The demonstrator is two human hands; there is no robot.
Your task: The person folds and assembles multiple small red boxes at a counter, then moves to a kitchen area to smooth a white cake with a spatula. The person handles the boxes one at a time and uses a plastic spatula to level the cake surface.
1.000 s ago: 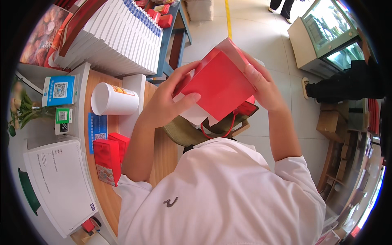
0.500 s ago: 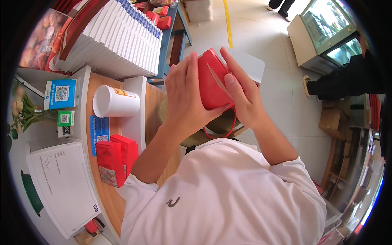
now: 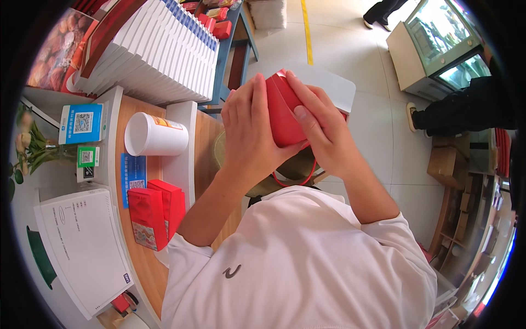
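Both my hands hold a red paper gift box up in front of my chest. My left hand is wrapped along its left side, thumb underneath near the lower edge. My right hand presses on the right side, fingers lying over the top and the thumb resting on the front panel. A seam or flap edge runs down the front face beside the right thumb. Below the box hangs a loop of red cord; whether it is fixed to the box is hidden by my hands.
On the wooden counter at left are a white tub and two red boxes. White flat cartons stand in a row beyond, beside a blue table. A pale grey surface lies behind my right hand. People's legs show at right.
The flap that stood away from the front of the box now lies nearly flat. My right fingers have moved in over it, and the box has turned slightly.
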